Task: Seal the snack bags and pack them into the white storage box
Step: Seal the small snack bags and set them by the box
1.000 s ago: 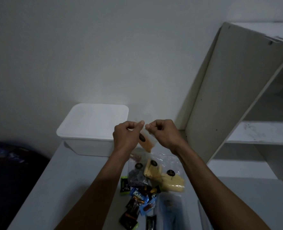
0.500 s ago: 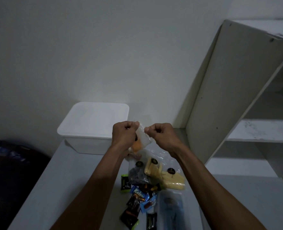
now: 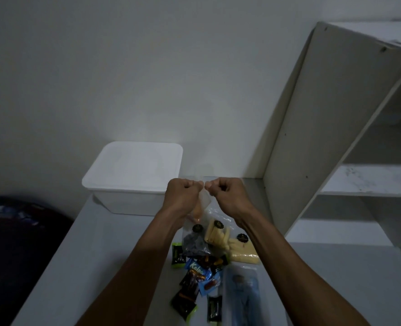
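My left hand (image 3: 183, 194) and my right hand (image 3: 226, 192) are held side by side above the table, each pinching the top edge of a small clear snack bag (image 3: 203, 203) with orange pieces at its bottom. The bag hangs between my wrists, mostly hidden. The white storage box (image 3: 133, 177) stands behind and left of my hands with its lid on. On the table below lie a clear bag of dark snacks (image 3: 194, 242), two clear bags of yellow sticks (image 3: 220, 236), and several small wrapped candies (image 3: 196, 274).
A blue tool in a clear blister pack (image 3: 240, 292) lies at the front right of the pile. A tall white open shelf unit (image 3: 336, 128) stands close on the right. A dark bed with patterned cloth (image 3: 6, 215) lies left of the table. A plain wall is behind.
My hands have come closer together and closed into fists along the bag's top edge. The bag has dropped lower between my wrists.
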### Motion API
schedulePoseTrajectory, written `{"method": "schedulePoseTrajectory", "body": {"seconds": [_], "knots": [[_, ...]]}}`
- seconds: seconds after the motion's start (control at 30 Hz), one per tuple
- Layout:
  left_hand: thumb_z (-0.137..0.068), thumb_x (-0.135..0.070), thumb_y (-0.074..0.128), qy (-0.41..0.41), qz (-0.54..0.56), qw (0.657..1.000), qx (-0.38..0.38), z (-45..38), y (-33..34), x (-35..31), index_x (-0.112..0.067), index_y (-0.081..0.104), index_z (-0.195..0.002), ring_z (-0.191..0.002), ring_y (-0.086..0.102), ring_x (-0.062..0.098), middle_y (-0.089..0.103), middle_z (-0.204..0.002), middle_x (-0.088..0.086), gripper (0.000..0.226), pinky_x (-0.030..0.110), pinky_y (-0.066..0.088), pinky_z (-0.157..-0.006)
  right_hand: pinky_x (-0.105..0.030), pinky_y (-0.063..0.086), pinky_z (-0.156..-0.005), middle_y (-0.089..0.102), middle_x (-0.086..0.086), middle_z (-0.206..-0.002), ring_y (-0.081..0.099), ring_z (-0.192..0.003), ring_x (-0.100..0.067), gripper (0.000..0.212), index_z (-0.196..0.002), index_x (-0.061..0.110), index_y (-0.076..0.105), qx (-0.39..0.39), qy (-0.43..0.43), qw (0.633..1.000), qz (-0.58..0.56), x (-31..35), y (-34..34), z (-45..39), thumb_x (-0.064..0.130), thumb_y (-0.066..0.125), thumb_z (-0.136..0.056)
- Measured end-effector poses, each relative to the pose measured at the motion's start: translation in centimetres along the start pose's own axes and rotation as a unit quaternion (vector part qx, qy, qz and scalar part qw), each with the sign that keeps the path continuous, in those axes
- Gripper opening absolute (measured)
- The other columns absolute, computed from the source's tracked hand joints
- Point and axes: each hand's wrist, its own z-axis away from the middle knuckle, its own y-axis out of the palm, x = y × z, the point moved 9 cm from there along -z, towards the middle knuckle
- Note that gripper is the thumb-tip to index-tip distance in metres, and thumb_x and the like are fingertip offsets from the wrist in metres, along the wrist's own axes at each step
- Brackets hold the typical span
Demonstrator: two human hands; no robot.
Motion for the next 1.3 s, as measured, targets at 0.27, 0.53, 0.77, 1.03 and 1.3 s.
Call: {"method": "schedulePoseTrajectory", "body": {"seconds": [0.27,0.53,0.77,1.03,1.3], "knots": [[-0.093,-0.013,0.059,-0.012,0.01,1.0,0.004,0.6,-0.5,1.0,-0.004,0.07,-0.073,-0.062,0.064,0.013,0.07,-0.074,0.008,0.025,0.021,0.047,-0.054,-0.033,0.052,-0.074,0.065,0.003,-0.07,0.057,-0.069,-0.01,0.031,-0.062,0.021,0.065,-0.007,-0.008,1.0,0.026,-0.2,0.4,0.5,0.023,0.066,-0.093],[-0.096,-0.029,0.058,0.065,0.028,0.997,-0.01,1.4,-3.4,0.2,-0.022,0.06,-0.117,-0.091,0.055,0.008,0.058,-0.113,-0.003,0.022,0.02,0.042,-0.066,-0.03,0.048,-0.068,0.064,0.003,-0.072,0.055,-0.066,-0.007,0.021,-0.081,0.011,0.068,0.067,-0.068,0.982,0.161,3.6,0.3,2.7,0.025,0.062,-0.095],[-0.09,-0.024,0.067,0.155,0.038,0.987,0.034,2.0,-6.0,-0.9,-0.017,0.073,-0.092,-0.089,0.062,0.011,0.072,-0.098,-0.003,0.009,0.024,0.048,-0.08,-0.041,0.055,-0.079,0.072,-0.014,-0.09,0.065,-0.085,-0.027,0.025,-0.09,0.005,0.07,0.109,-0.093,0.964,0.222,6.8,-0.2,5.2,0.028,0.061,-0.095],[-0.087,-0.024,0.071,0.077,0.13,0.988,0.013,4.5,-7.3,3.1,-0.014,0.074,-0.096,-0.085,0.062,0.01,0.073,-0.095,0.002,0.014,0.011,0.049,-0.066,-0.022,0.05,-0.065,0.071,0.001,-0.08,0.061,-0.07,0.0,0.011,-0.084,0.014,0.073,-0.047,-0.064,0.996,0.028,1.4,-0.8,9.5,0.025,0.072,-0.088],[-0.086,-0.024,0.073,0.009,0.131,0.991,-0.006,5.3,-5.6,8.2,-0.018,0.076,-0.09,-0.077,0.065,0.007,0.072,-0.087,-0.004,0.008,0.017,0.05,-0.065,-0.039,0.06,-0.073,0.075,0.002,-0.085,0.07,-0.08,-0.014,0.008,-0.084,0.017,0.075,-0.131,-0.045,0.99,-0.013,-3.5,-0.6,10.6,0.024,0.073,-0.086]]}}
